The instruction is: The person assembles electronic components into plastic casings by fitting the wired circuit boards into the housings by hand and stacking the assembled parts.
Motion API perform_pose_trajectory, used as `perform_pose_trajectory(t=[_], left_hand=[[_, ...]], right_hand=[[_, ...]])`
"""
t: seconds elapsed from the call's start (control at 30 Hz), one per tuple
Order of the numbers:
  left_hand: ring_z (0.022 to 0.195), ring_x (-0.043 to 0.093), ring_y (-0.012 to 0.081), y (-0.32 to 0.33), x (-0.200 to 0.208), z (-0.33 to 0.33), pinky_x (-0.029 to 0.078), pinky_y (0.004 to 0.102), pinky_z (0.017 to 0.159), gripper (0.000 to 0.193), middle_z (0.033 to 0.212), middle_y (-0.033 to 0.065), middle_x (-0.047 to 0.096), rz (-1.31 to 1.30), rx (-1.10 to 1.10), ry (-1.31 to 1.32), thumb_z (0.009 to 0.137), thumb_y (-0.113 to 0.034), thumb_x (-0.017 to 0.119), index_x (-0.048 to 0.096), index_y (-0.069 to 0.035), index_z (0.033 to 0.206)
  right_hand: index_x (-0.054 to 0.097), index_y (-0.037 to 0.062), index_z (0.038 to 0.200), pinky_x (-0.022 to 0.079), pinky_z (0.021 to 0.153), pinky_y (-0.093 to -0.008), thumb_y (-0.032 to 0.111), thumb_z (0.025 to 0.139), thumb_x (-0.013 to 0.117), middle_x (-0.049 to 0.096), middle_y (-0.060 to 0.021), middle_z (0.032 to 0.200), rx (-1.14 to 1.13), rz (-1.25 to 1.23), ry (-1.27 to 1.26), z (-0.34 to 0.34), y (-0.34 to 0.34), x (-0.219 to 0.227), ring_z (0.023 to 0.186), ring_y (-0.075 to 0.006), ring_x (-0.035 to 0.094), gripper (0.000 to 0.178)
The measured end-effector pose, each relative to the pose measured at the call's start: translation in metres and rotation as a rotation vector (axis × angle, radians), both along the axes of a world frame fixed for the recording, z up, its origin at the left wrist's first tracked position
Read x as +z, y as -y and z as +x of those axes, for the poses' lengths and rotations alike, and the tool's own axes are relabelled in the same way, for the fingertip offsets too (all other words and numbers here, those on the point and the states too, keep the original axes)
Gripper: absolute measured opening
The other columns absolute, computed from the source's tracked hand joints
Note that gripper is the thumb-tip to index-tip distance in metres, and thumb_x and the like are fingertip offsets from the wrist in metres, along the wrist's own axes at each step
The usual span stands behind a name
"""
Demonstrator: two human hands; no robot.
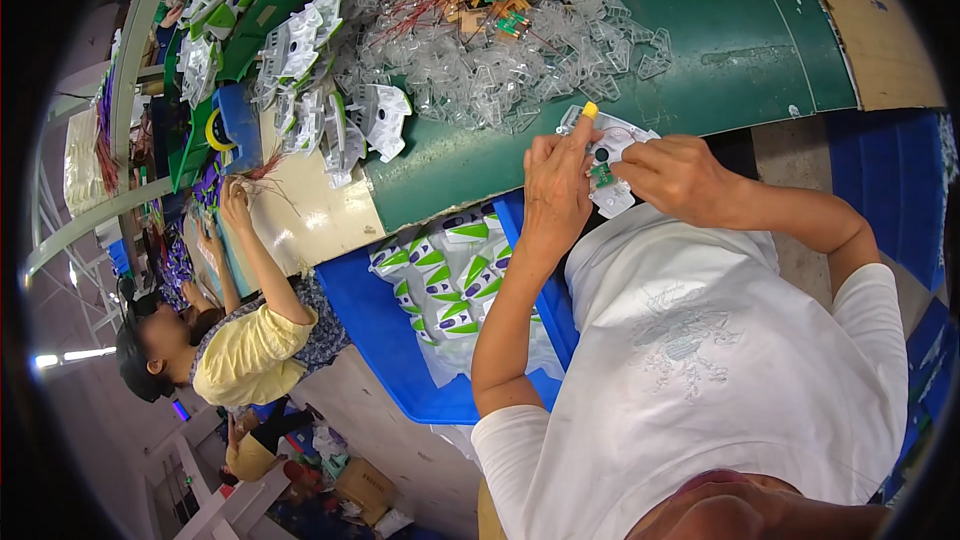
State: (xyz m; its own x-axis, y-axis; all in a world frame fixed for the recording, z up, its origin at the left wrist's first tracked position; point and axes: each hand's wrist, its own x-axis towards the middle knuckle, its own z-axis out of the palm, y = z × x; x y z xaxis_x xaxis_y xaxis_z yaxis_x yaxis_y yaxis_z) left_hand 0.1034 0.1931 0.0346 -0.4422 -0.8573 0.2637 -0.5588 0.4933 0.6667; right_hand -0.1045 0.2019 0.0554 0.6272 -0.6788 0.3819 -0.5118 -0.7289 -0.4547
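At upper centre of frame, left hand (556, 183) and right hand (676, 176) both grip a white moulded plastic housing with small green circuit board (612, 165).

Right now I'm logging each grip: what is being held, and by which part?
Both hands, left hand and right hand, hold a white plastic housing by its opposite side edges.

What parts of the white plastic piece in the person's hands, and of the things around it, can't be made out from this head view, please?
- White plastic piece: its near part is covered by the left hand and right hand.
- Small green board on it: too small to read details.
- Blue bin: its right part is hidden behind the left forearm.
- Clear plastic shells: shapes blur together in the pile.
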Motion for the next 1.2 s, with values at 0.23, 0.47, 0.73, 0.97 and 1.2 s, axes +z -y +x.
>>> perform_pose_trajectory(t=[0.23,0.47,0.73,0.97,1.2], left_hand=[[0.093,0.054,0.0268,0.005,-0.003,0.003,0.039,0.0386,0.085,0.061,0.110,0.0054,0.067,0.018,-0.016,-0.059,0.082,0.007,0.060,0.045,-0.002,0.141],[0.092,0.053,0.0285,0.008,0.004,0.001,0.039,0.0400,0.088,0.060,0.110,0.0074,0.066,0.004,-0.029,-0.068,0.084,0.006,0.058,0.043,-0.002,0.141],[0.093,0.059,0.0265,0.006,0.037,0.025,0.048,0.0353,0.084,0.035,0.101,0.0113,0.070,-0.131,0.320,-0.212,0.085,0.002,0.066,0.061,0.001,0.119],[0.075,0.061,0.0189,0.016,-0.004,-0.001,0.051,0.0310,0.070,0.034,0.092,0.0099,0.068,0.080,0.194,-0.296,0.083,0.003,0.069,0.064,0.000,0.116],[0.074,0.061,0.0236,0.023,-0.011,-0.006,0.050,0.0321,0.063,0.026,0.090,0.0109,0.069,-0.015,0.154,-0.169,0.079,0.002,0.072,0.067,0.001,0.105]], right_hand=[[0.068,0.0024,0.087,0.050,0.056,-0.0328,0.000,0.069,0.068,0.064,-0.0091,0.095,-0.027,0.063,0.182,-0.011,0.008,0.011,0.063,-0.0206,0.063,0.018],[0.053,0.0020,0.108,0.048,0.054,-0.0280,-0.001,0.085,0.063,0.062,-0.0098,0.071,-0.264,0.633,0.391,-0.029,-0.003,-0.009,0.059,-0.0148,0.062,0.026],[0.060,0.0025,0.099,0.048,0.056,-0.0246,0.003,0.085,0.063,0.064,-0.0036,0.074,-0.431,0.253,0.577,-0.047,0.043,0.018,0.062,-0.0060,0.059,0.014],[0.062,0.0021,0.100,0.040,0.049,-0.0231,0.011,0.086,0.062,0.057,0.0018,0.063,-0.789,0.123,0.875,-0.092,0.169,0.052,0.053,-0.0030,0.049,0.016],[0.064,0.0037,0.104,0.041,0.051,-0.0224,0.011,0.086,0.066,0.057,0.0024,0.057,-0.926,-0.146,0.964,-0.082,0.218,0.026,0.053,-0.0024,0.050,0.019]])
